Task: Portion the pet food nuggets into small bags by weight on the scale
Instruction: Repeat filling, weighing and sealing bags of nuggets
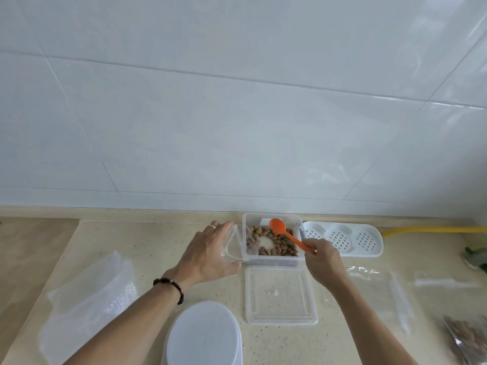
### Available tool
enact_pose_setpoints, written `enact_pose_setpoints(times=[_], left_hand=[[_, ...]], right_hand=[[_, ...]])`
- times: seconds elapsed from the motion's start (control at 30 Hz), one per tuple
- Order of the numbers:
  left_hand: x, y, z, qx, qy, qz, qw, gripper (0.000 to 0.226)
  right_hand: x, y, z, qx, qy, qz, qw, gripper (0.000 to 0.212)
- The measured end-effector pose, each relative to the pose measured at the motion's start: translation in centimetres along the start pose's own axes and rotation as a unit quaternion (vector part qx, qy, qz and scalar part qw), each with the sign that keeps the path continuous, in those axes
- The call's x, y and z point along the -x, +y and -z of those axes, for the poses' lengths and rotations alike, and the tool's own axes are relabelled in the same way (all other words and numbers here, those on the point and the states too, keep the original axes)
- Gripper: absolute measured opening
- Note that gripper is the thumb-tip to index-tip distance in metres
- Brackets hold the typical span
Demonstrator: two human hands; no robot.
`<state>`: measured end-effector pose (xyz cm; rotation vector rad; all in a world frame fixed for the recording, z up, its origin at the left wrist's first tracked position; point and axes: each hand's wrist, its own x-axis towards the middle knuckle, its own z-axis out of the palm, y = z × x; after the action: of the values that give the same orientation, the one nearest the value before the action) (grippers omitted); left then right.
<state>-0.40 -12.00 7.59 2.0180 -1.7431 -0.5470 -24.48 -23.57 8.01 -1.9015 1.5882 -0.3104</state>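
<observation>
— Biggest first? Beige speckled counter [147,248] below a white tiled wall [237,101].
— Then, at the left, a heap of clear plastic bags [87,299] lying flat. At the near edge, a white oval scale [203,335], bare on top.
— Behind it?
— Clear square lid [280,296] lying flat, just in front of the clear container [271,238] near the wall. Inside the container, brown nuggets [279,245] in a ring round a bare white patch of floor.
— To the right of that?
— White perforated tray [342,239] with three round wells, touching or just beside the container. More clear bags [395,291] flat at the right, and at the far right edge a filled bag of nuggets [466,338], blurred.
— Hands?
— Left hand [208,252] curled round a small clear bag [233,243], held open right beside the container's left wall; ring on one finger, dark bead bracelet [171,285] on the wrist.
— Right hand [322,259] pinching the handle end of an orange spoon [286,234], fingers closed on it, bowl raised over the nuggets.
</observation>
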Motion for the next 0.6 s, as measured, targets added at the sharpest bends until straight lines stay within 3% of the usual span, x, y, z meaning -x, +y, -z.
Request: enact_pose_setpoints(times=[0.2,0.43,0.6], left_hand=[[-1.5,-0.1,-1.9,-0.004,-0.016,0.015,1.0,0.088],[-2.2,-0.2,-3.4,-0.019,-0.014,0.026,0.999,0.088],[-2.5,0.2,-3.6,-0.047,-0.002,0.035,0.998,0.094]], right_hand=[[-2.5,0.4,-1.3,-0.118,0.15,0.013,0.982,0.02],[-4.4,0.8,-2.6,-0.076,0.016,0.104,0.992,0.017],[-4.5,1.1,-1.8,-0.105,-0.023,0.047,0.993,0.023]])
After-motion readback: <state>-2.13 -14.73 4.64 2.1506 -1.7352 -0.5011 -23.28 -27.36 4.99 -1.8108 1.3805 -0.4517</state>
